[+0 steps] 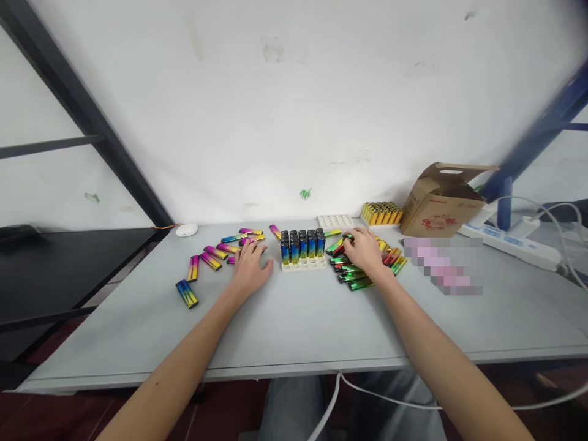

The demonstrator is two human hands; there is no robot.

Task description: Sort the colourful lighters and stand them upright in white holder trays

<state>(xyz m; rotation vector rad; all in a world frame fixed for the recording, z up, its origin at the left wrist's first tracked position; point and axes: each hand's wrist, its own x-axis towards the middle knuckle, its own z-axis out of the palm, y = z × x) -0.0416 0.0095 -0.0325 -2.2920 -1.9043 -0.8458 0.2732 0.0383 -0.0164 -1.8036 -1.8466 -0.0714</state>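
Observation:
My left hand [250, 268] rests with spread fingers at the right edge of scattered pink-and-yellow lighters [211, 261]; its fingertips partly cover some of them. Between my hands stands a white holder [303, 266] with upright blue-and-gold lighters [303, 247] in it; its front row has bare holes. My right hand [365, 250] is over a pile of green, red and gold lighters [361, 284], its fingers bent around the end of one dark-topped lighter. A blue-and-gold lighter [187, 294] lies apart at the left.
At the back, a bare white holder [335, 221] stands beside a holder full of gold lighters [383, 213]. An open cardboard box [441, 208], a power strip [514, 243] with cables and a blurred pink item [443, 264] are on the right. A white round case [186, 229] lies back left.

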